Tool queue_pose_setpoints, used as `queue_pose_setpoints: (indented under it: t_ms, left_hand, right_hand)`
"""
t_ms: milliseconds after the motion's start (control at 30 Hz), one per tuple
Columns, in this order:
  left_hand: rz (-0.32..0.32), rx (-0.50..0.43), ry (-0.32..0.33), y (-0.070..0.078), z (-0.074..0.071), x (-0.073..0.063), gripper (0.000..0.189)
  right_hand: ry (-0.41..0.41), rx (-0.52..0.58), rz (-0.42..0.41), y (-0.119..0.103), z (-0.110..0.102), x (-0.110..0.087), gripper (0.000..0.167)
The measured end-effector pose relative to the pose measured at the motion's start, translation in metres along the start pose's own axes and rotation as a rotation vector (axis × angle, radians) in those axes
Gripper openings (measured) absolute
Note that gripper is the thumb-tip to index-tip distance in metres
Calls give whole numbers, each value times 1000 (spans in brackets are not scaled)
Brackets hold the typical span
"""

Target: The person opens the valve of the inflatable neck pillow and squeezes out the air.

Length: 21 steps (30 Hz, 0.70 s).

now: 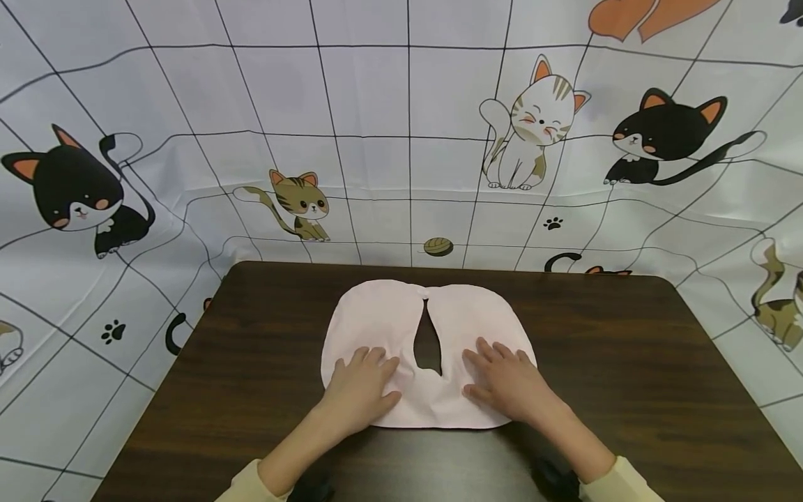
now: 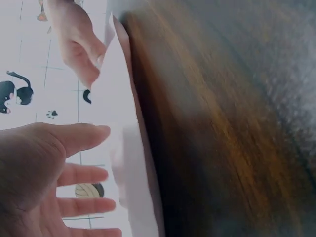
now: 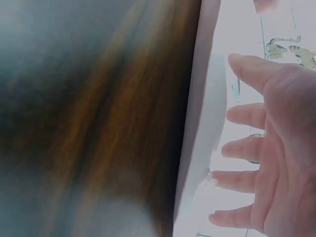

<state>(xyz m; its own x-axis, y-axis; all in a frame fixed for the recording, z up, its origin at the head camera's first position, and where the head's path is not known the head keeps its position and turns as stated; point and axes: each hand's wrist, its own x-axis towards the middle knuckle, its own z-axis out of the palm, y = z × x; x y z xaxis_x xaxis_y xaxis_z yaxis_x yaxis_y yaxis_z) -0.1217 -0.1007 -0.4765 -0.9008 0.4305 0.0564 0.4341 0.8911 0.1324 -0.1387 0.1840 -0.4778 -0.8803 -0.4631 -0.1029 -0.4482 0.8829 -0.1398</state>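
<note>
A pale pink cloth bib (image 1: 376,314) with rounded corners lies spread on the dark table. A narrow teardrop opening runs down its middle, and its two upper edges meet above that opening. My left hand (image 1: 359,392) rests on its left lower part with straight, spread fingers. On the opposite side, my right hand (image 1: 509,385) lies on the cloth the same way, palm down. From the left wrist view, the bib (image 2: 123,103) appears nearly edge-on, with the left hand (image 2: 34,173) over it. In the right wrist view the right hand (image 3: 289,153) has its fingers apart.
The dark wooden table (image 1: 251,335) extends around the bib on all sides. Behind and beside it hangs a white sheet (image 1: 370,90) with black grid lines and printed cats.
</note>
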Motion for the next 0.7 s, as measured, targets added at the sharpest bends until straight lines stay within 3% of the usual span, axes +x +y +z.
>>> queue_pose_setpoints:
  t_ms: [200, 300, 700]
  left_hand:
    - [175, 35, 0, 7, -11, -11, 40]
    - [218, 44, -9, 10, -11, -15, 41]
    - [133, -21, -138, 10, -5, -18, 42]
  right_hand:
    - [30, 44, -122, -2, 7, -12, 65]
    - [44, 68, -160, -6, 12, -18, 70]
    - [-41, -6, -99, -11, 17, -29, 62]
